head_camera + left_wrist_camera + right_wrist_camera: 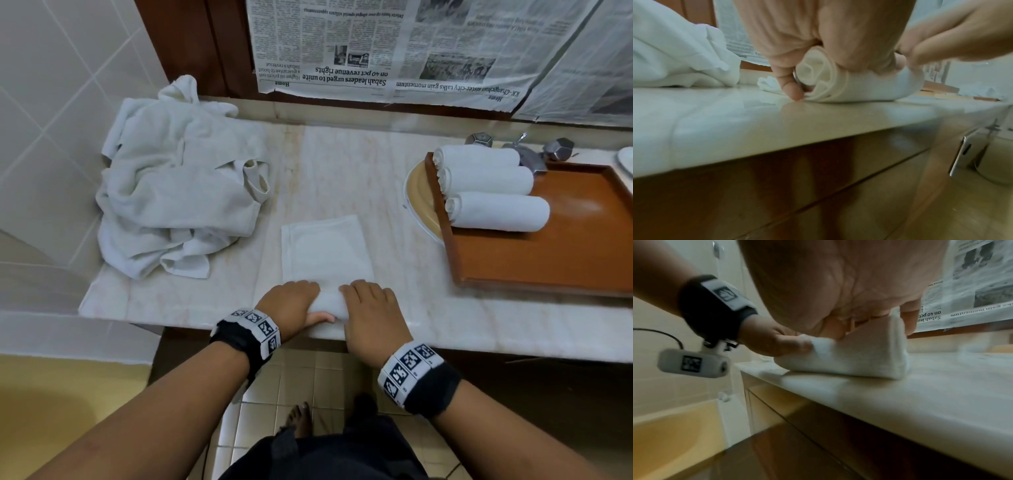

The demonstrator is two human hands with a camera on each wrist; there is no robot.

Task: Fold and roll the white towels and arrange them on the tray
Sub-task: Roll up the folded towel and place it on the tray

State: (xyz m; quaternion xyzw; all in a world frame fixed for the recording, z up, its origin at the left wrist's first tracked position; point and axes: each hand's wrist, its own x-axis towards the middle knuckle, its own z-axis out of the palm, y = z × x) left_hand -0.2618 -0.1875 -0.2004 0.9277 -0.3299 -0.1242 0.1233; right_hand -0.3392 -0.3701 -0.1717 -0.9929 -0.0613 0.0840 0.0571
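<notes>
A folded white towel (325,250) lies flat on the marble counter (394,274), its near end rolled up at the counter's front edge. My left hand (291,305) and right hand (370,308) both curl over that roll (329,305), thumbs behind it. The left wrist view shows the spiral end of the roll (818,78) under my left hand's fingers (791,87). In the right wrist view the roll (849,358) sits under my right palm. Three rolled towels (493,185) lie side by side at the left end of the brown wooden tray (565,250).
A heap of loose white towels (178,185) fills the counter's left end. The tray rests over a beige sink basin (419,202), with chrome taps (527,150) behind it. Newspaper (411,48) covers the wall behind. Tiled floor lies below the counter edge.
</notes>
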